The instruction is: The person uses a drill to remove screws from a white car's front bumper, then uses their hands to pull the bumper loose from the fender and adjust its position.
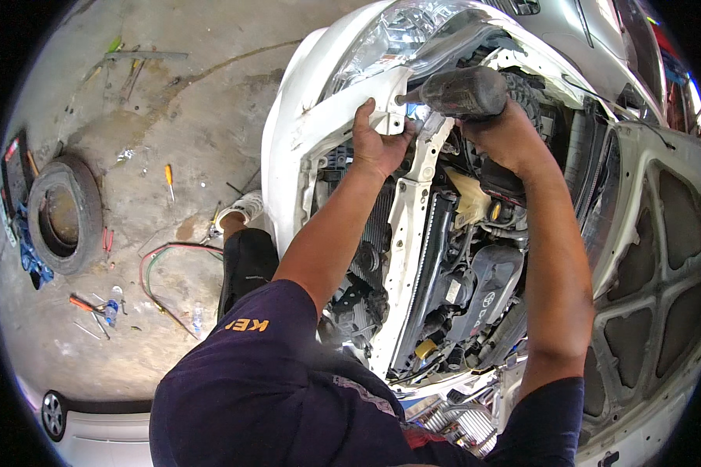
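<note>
Item: cordless power driver, dark and worn, lying level at the car's front edge, its bit pointing into a white bracket under the headlight.

Right hand is closing fully round the driver's grip, pressing it toward the bracket.

Left hand is pinching the bracket between curled fingers, apparently steadying it against the bit.

Nearby: white bumper, radiator support, open engine bay; a tyre, screwdriver and wires are lying on the concrete floor.

Stained grey concrete floor in bright daylight, w/ a worn black rubber tyre lying flat at left, red and green wire loops, orange-handled screwdrivers scattered about, & part of a silver car at bottom left.
</note>
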Demonstrator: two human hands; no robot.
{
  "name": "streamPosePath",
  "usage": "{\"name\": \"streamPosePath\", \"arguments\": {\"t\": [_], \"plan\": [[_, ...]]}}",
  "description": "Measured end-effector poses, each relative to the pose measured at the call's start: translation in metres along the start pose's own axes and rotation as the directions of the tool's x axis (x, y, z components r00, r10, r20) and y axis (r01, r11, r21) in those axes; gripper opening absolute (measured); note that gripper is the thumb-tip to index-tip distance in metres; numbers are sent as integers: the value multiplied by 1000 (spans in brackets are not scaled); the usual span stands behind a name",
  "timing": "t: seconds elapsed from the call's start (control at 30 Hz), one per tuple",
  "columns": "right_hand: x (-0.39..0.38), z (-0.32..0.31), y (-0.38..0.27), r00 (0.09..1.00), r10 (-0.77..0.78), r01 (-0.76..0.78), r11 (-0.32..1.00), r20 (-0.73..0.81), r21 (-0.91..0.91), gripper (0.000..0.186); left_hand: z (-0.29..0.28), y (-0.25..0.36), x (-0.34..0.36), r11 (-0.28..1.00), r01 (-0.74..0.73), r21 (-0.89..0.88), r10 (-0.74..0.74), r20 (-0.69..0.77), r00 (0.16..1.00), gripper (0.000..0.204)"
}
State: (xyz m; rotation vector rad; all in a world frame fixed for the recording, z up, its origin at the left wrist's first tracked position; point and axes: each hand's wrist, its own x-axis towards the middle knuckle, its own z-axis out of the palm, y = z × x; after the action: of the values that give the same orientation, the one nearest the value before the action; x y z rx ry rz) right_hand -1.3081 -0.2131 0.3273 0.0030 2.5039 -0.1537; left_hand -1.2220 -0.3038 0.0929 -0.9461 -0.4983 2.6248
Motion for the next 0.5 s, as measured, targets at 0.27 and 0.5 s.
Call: {"name": "streamPosePath", "arguments": {"t": [0.27,0.5], "plan": [[-43,-25,-1,970,-38,50,998,-241,45,46,-46,83,-79,665,342,663,-302,-180,936,73],[-186,12,-33,966,181,-43,815,-184,578,45,-231,521,-308,-956,85,-282,222,-498,838,36]]}}
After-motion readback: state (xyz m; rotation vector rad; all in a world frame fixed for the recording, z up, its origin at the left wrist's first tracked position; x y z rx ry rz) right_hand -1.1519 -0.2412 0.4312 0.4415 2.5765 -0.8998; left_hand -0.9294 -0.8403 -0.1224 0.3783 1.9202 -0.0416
